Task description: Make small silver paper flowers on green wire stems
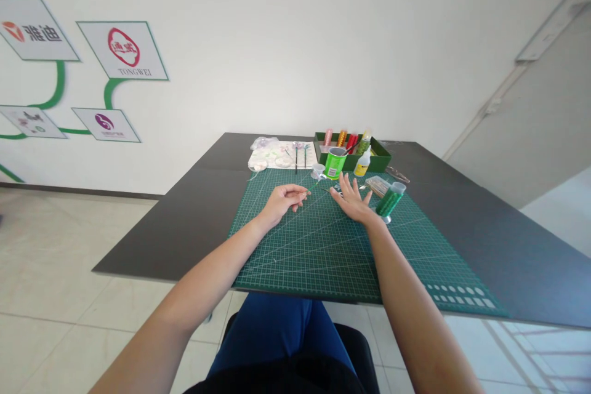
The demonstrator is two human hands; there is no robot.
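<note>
My left hand point(284, 202) is closed in a pinch over the green cutting mat point(314, 258). Out of its fingertips pokes a thin green strand point(314, 186), too fine to tell whether it is thread or wire. My right hand point(353, 200) is held palm down with its fingers spread, and nothing shows in its grasp. It partly covers some small metal items lying on the mat. Just right of its wrist stands a tilted-looking spool of green thread point(390, 199). A small clear cup point(318, 170) sits beyond the left fingertips.
At the back are a green can point(335, 163), a glue bottle point(362, 163) and a green box point(381, 157) of coloured thread spools. Slim dark-handled tools point(296, 161) lie on a white printed cloth point(270, 154). A flat clear case point(377, 186) rests near the green spool.
</note>
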